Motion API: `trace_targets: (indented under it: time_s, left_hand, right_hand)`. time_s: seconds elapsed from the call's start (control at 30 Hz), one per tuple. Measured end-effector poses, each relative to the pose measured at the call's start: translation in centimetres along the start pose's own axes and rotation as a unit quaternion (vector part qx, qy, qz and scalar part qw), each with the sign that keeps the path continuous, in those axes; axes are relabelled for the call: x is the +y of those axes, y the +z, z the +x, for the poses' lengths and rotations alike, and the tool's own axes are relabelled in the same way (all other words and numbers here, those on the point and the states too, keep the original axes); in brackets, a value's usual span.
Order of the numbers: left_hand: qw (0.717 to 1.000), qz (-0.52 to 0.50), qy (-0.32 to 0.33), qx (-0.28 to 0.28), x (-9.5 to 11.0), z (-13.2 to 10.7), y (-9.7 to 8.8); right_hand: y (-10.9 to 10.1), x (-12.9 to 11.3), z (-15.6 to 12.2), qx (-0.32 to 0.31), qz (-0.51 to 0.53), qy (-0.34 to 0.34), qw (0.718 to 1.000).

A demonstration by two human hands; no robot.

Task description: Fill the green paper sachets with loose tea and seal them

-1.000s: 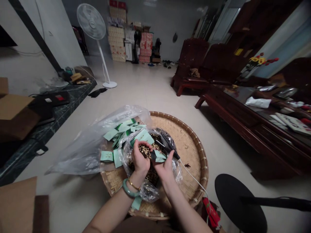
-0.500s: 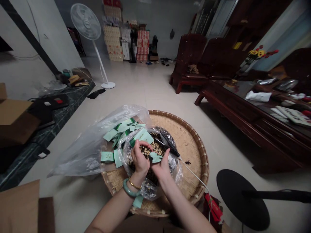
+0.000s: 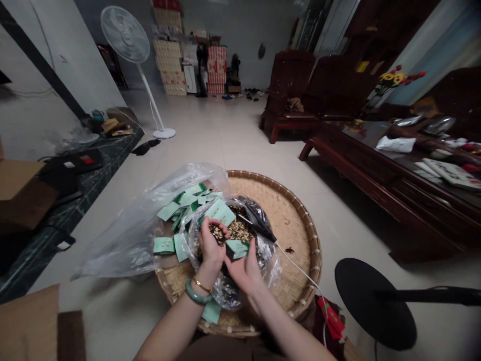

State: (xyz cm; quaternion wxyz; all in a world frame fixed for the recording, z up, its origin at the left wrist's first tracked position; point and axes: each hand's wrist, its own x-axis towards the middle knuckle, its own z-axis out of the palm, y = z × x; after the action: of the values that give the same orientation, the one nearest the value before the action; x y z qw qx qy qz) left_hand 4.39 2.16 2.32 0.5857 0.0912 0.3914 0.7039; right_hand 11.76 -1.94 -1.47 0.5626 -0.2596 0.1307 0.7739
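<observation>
My left hand point(image 3: 211, 246) is curled, with pale and dark dried bits showing inside its cupped fingers. A small light-green paper packet point(image 3: 238, 249) lies between the thumb and fingers of my right hand point(image 3: 246, 268). Both hands are close together over a clear plastic bag point(image 3: 271, 268) of loose dried mix point(image 3: 242, 231). On the mix rests a black sealing tool point(image 3: 261, 223) with a white cord. More green packets point(image 3: 221, 213) lie at the bag's far left edge, and a pile of them point(image 3: 180, 205) spreads beside it.
A round woven bamboo tray point(image 3: 296, 200) bears everything. A large clear plastic bag point(image 3: 131, 235) spreads over its left side. To the right are a black round fan base point(image 3: 368, 301) and a dark wooden table point(image 3: 361, 165). Cardboard boxes point(image 3: 28, 321) stand left; a white fan point(image 3: 150, 95) stands beyond.
The packet in my right hand now shows its flat printed face and sits slightly lower. My left hand has shifted a little left, away from the packet. The view has turned slightly.
</observation>
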Motion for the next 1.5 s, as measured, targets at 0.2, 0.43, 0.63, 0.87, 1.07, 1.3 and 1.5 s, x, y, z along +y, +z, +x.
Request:
trace_targets:
  time_s: [0.2, 0.43, 0.63, 0.87, 1.07, 1.3, 1.5]
  left_hand:
    - [0.996, -0.036, -0.074, 0.026, -0.8, 0.7, -0.9]
    - [0.995, -0.048, -0.083, 0.022, -0.9, 1.1, -1.4]
    - [0.995, -0.057, -0.076, 0.034, 0.8, 1.2, -1.4]
    - [0.996, -0.047, -0.073, 0.026, 1.3, 1.2, -2.2]
    - [0.996, -0.042, -0.075, 0.032, 1.1, 1.3, -2.1]
    - [0.996, -0.039, -0.075, 0.021, 1.4, 1.1, -1.9]
    - [0.996, -0.027, -0.087, -0.018, 1.7, 0.4, -0.5]
  right_hand:
    - [-2.7, -0.6, -3.6, 0.003, -0.178, 0.149, 0.973]
    - [-1.9, -7.0, -4.6, -0.163, -0.705, -0.179, 0.666]
    - [2.3, -8.2, -1.8, -0.365, -0.87, -0.248, 0.219]
    - [1.5, -5.9, 0.1, -0.355, -0.911, -0.21, 0.021]
    - [0.5, -6.0, 0.2, -0.365, -0.888, -0.278, -0.031]
    - [0.7, -6.6, 0.7, -0.356, -0.893, -0.274, -0.015]
    - [1.8, -7.8, 0.7, -0.323, -0.903, -0.252, 0.131]
